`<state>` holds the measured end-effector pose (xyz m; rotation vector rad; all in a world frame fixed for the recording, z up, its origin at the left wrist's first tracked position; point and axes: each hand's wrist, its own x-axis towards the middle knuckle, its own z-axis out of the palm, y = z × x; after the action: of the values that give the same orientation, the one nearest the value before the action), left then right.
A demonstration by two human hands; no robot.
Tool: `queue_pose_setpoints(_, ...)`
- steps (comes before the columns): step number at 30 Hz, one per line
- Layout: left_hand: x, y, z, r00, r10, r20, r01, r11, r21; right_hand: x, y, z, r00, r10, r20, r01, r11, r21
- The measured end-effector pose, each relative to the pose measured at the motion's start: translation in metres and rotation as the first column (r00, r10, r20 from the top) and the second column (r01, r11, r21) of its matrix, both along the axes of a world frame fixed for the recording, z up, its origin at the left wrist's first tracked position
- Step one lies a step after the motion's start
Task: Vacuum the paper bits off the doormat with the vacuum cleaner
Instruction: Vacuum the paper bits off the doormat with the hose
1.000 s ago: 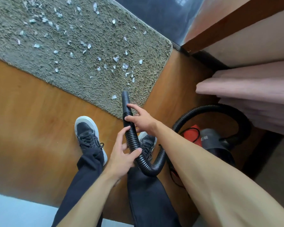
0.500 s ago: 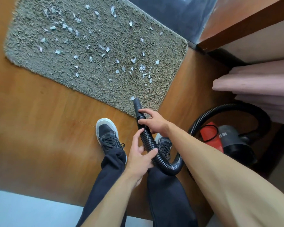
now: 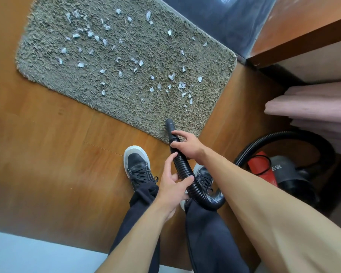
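A shaggy grey-brown doormat [image 3: 53, 56] lies on the wooden floor, strewn with several white paper bits [image 3: 171, 76]. The black ribbed vacuum hose [image 3: 185, 170] runs from the vacuum cleaner [image 3: 283, 172] at the right, loops under my arm and ends in a smooth nozzle [image 3: 169, 125] resting at the mat's near edge. My right hand [image 3: 189, 145] grips the hose just behind the nozzle. My left hand [image 3: 171, 186] holds the hose lower down, thumb and fingers around it.
My two black shoes [image 3: 138, 168] stand on the wooden floor [image 3: 47, 154] just short of the mat. Pink folded fabric [image 3: 313, 107] and a wooden furniture edge [image 3: 303, 36] are at the right. A dark glass panel [image 3: 215, 18] borders the mat's far side.
The view has shifted so the mat sits further right and more of it shows. The paper bit that lay beside the nozzle at the mat's near edge is gone. Both hands keep their hold.
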<state>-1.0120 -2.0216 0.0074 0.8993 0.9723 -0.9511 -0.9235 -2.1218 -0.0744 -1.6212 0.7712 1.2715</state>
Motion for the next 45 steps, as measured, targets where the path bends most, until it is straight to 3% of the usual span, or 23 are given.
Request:
queue_pose_setpoints(9,0.034,-0.004,0.001,0.996,-0.054,0.074,0.053,0.999,0.006,0.032,-0.012,0.006,0.993,-0.054,0.105,0.056,0.998,-0.018)
queue_pose_setpoints(23,0.051,-0.040,-0.011,0.983,-0.174,0.064,0.173,0.985,0.027,0.039,-0.056,-0.006,0.984,-0.179,0.015,0.180,0.983,-0.041)
queue_pose_setpoints(30,0.062,-0.049,-0.016,0.982,-0.174,0.074,0.173,0.985,0.022,0.041,-0.070,-0.015,0.970,-0.237,0.058,0.240,0.970,-0.038)
queue_pose_setpoints(45,0.070,-0.033,-0.024,0.988,-0.116,0.097,0.111,0.992,0.052,0.066,-0.047,-0.023,0.982,-0.185,0.048,0.182,0.981,0.063)
